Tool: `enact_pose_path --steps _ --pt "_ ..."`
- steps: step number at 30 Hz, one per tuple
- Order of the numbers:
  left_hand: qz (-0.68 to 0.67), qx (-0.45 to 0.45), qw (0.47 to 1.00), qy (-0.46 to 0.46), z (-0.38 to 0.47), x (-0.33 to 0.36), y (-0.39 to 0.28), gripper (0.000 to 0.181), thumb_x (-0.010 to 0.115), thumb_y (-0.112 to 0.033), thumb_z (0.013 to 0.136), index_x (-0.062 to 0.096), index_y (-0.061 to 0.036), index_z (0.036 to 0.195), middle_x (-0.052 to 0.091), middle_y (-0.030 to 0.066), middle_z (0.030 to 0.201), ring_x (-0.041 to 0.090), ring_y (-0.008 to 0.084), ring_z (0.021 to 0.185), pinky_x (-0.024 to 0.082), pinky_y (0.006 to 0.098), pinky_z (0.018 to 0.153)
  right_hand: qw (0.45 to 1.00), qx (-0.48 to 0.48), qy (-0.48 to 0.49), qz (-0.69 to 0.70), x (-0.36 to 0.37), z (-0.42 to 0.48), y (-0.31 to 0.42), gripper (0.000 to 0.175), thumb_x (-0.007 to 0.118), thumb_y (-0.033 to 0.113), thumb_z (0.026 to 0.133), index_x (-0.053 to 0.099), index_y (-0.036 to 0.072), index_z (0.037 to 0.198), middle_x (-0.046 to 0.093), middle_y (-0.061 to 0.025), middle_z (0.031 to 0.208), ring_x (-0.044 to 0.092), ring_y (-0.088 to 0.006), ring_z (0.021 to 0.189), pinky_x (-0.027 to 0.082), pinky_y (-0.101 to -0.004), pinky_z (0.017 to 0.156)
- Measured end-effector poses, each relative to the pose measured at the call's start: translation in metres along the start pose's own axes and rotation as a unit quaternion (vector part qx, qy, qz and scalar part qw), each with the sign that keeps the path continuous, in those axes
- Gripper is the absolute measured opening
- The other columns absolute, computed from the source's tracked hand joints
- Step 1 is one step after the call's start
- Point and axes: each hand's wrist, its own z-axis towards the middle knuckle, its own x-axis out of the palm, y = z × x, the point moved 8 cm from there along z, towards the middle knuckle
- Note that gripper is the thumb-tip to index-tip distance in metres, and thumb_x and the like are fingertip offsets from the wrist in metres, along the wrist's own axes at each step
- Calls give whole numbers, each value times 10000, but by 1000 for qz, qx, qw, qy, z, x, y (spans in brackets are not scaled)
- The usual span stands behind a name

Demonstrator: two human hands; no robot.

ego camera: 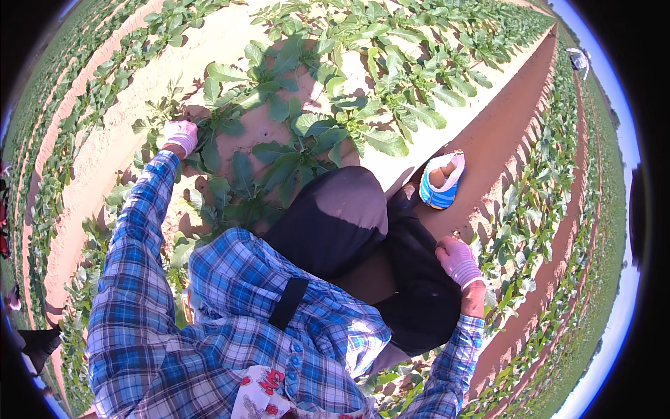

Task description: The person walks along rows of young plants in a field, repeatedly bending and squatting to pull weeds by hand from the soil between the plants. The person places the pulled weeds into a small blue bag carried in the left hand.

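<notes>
My left hand [181, 137], in a pink and white knit glove, reaches low into the plants on the left of the ridge. Its knuckles face up, and its fingers are hidden. Just beyond it stands a paler, small-leaved plant [168, 107]; whether the hand grips it cannot be seen. Beside that hand grow broad-leaved green crop plants [230, 99]. My right hand [460, 262], in a matching glove, is held beside my bent right leg [419, 262]. Its fingers are curled in, with nothing visible in them.
By my foot in the furrow [497, 131] is a blue striped item [441, 180], possibly footwear, with brown rounded shapes in its opening. More leafy rows [528, 209] run along both sides. Another person [578, 60] is far off at upper right; dark cloth [39, 345] shows at lower left.
</notes>
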Motion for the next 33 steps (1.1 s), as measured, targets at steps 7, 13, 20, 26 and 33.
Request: enact_pose_path --steps 7,13,20,26,33 --pt "-123 73 962 -232 -120 -51 77 167 512 -212 848 559 -83 943 601 140 839 600 344 728 472 425 656 998 -57 -14 2 -8 -5 18 193 530 203 811 620 53 892 625 -180 901 584 -366 875 457 -438 783" --pt "-152 89 953 -245 -94 -75 128 169 526 -169 850 559 -66 979 601 150 887 595 340 789 480 421 694 997 -55 -40 -22 -14 -8 28 197 541 209 820 607 46 909 624 -177 904 583 -362 876 458 -442 776" --pt "-87 85 952 -279 -25 -119 91 312 544 -174 832 513 -119 1138 556 118 1035 592 318 868 486 393 748 991 -97 -44 -77 -17 -17 77 130 530 176 826 564 64 881 602 -154 839 589 -345 796 467 -440 720" --pt "-248 310 843 -362 16 -186 -62 200 520 -158 847 579 -98 1027 600 94 923 582 289 867 461 389 771 969 -219 -76 -85 -16 -6 148 139 576 114 773 561 58 899 560 -103 776 583 -282 739 458 -383 652" --pt "-137 399 818 -392 75 -232 -231 228 561 -179 805 581 -127 1026 589 58 900 573 224 880 437 353 781 975 -183 -64 -108 -3 26 139 122 617 136 731 535 82 802 527 -71 714 572 -236 679 435 -347 595"
